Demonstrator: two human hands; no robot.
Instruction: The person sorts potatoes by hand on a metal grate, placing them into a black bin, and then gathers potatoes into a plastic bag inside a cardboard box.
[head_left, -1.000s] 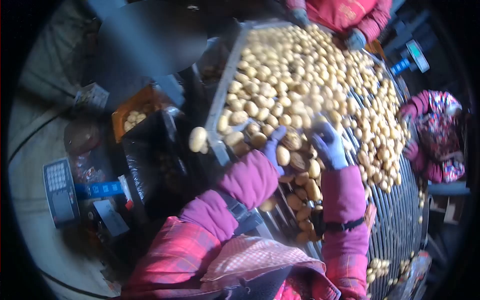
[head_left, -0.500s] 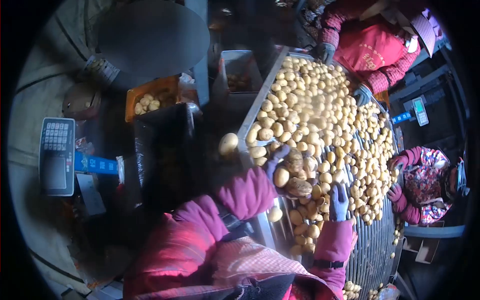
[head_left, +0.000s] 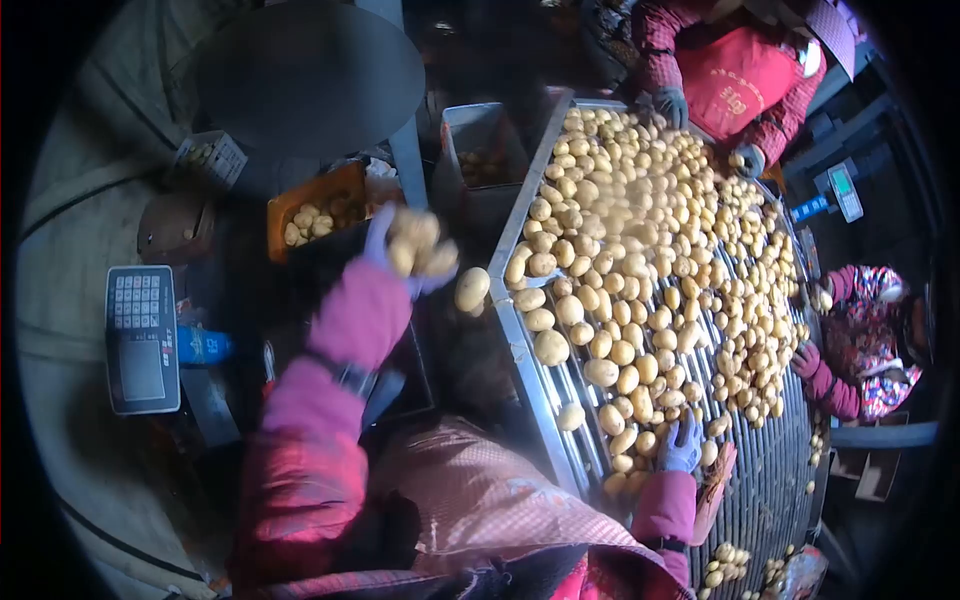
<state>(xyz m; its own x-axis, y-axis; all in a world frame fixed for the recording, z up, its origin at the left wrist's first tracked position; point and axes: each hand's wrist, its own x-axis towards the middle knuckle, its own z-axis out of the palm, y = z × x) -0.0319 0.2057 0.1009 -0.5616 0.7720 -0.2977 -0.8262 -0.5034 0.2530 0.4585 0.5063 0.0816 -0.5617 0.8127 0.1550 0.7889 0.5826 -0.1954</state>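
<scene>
My left hand [head_left: 385, 240], in a purple glove, is off the sorting table's left side and wrapped round several potatoes [head_left: 412, 245], which are blurred by motion. Below and left of it is a dark bin area; an orange crate with potatoes [head_left: 283, 232] stands just beyond. My right hand [head_left: 682, 448], also gloved, lies among loose potatoes [head_left: 622, 380] on the roller table with its fingers apart. A single large potato [head_left: 472, 289] sits by the table's metal edge [head_left: 520, 340], apart from my left hand.
Two people work across the table, one in a red apron [head_left: 740, 90], one in a floral top [head_left: 880, 340]. Another person's hand [head_left: 714, 492] is beside my right hand. A scale [head_left: 143, 340] stands at left, a white bin [head_left: 485, 150] behind the table.
My left hand has swung left from the table, carrying potatoes away from the heap. My right hand has moved down slightly, and bare rollers show where the potatoes were.
</scene>
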